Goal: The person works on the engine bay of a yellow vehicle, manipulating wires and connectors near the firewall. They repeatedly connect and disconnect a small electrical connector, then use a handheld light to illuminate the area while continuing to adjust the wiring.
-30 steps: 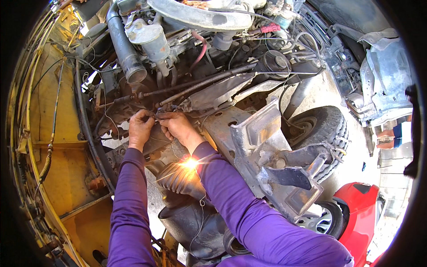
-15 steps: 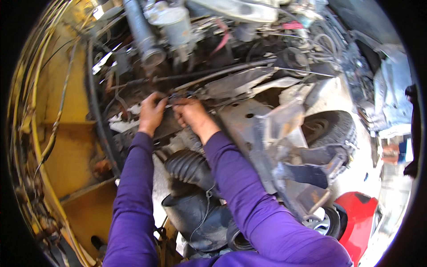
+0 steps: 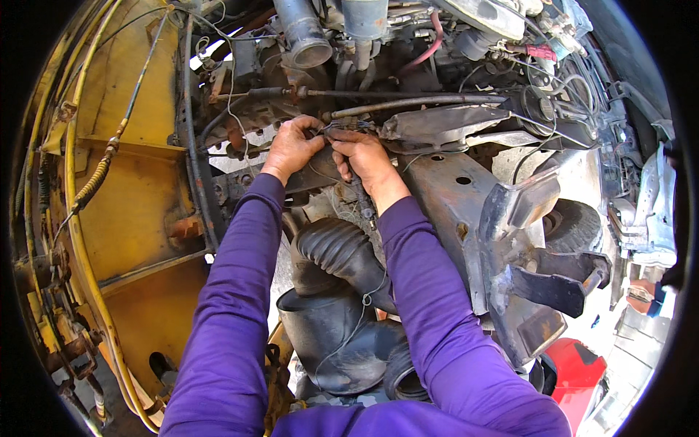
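Observation:
Side by side over an opened-up vehicle engine bay, my two hands meet at a small bunch of thin dark wires [image 3: 331,127]. My left hand [image 3: 291,151] pinches the wires between thumb and fingers. Fingers curled, my right hand [image 3: 368,162] grips them from the other side, its fingertips almost touching the left hand's. The exact ends of the wires are covered by my fingers. Behind them runs a long metal rod [image 3: 419,105]. Below the hands, between my forearms, lie a ribbed black rubber hose [image 3: 338,247] and a large black cylindrical housing [image 3: 320,339].
A yellow metal panel [image 3: 142,240] with cables and hoses stands at the left. A rusty steel frame rail [image 3: 444,193] and a bracket [image 3: 546,280] lie to the right, near a tyre [image 3: 575,227] and a red panel [image 3: 575,371]. A grey pipe [image 3: 304,40] hangs at the top.
The view has shifted, so the scene and my hands sit further right and most parts slightly higher in the picture. Both hands stay together at the wires.

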Demonstrator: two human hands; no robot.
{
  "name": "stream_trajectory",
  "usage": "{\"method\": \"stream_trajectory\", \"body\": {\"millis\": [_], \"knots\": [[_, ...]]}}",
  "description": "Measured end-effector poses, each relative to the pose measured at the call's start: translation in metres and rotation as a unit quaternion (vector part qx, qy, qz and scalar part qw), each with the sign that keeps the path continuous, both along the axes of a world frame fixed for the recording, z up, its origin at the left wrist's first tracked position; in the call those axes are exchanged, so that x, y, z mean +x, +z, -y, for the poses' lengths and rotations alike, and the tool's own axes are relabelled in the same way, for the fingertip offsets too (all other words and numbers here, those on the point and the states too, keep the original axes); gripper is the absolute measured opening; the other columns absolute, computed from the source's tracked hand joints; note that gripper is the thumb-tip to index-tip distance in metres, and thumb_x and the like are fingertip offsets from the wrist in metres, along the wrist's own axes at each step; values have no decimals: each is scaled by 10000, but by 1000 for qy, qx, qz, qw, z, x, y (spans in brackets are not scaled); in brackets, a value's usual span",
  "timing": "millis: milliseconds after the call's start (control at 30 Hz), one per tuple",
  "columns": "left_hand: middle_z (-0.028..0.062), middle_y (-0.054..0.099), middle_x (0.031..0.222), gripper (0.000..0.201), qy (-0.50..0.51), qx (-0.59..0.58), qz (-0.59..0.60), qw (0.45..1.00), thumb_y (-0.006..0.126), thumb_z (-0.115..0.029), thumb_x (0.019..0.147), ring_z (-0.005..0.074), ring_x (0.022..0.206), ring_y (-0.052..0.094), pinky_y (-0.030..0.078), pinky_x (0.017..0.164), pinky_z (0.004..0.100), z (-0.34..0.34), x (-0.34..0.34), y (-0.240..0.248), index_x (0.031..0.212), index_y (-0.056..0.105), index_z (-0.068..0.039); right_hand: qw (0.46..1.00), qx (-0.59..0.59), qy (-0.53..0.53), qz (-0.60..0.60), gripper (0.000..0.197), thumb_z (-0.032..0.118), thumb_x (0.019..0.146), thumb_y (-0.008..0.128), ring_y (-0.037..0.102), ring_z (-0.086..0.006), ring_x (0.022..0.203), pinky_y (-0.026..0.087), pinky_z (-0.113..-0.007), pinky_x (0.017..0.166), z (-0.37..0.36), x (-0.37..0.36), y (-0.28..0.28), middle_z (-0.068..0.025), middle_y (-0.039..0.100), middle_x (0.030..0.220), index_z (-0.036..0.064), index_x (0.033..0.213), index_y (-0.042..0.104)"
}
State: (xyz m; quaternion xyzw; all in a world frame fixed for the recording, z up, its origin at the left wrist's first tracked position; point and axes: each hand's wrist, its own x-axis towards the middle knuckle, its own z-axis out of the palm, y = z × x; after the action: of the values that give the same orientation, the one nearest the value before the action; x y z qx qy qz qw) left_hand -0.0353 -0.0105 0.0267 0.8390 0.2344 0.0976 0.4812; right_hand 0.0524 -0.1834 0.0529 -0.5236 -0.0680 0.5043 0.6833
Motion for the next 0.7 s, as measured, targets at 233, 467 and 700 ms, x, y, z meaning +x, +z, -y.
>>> {"method": "stream_trajectory", "body": {"millis": [233,467,700], "knots": [[106,721,923,246,-6,56,-3,998,768,-140,805,176,835,661,520,769,319,9,2,14,1000,731,5,1000,-11,26,-5,351,117,968,587,541,-124,531,407,-266,461,4,7,4,-40,607,710,-5,1296,624],[158,717,983,247,-12,55,14,998,756,-164,800,278,880,703,532,804,360,7,1,15,992,741,-9,995,-86,26,50,351,88,949,568,543,-134,508,408,-288,458,11,1,12,-46,611,681,-1,1280,639],[122,724,921,231,-32,57,38,997,752,-113,823,179,840,663,523,795,335,3,3,5,1004,716,25,987,-127,50,81,346,95,968,574,580,-145,553,437,-293,487,9,-1,18,-58,625,716,20,1304,612]]}}
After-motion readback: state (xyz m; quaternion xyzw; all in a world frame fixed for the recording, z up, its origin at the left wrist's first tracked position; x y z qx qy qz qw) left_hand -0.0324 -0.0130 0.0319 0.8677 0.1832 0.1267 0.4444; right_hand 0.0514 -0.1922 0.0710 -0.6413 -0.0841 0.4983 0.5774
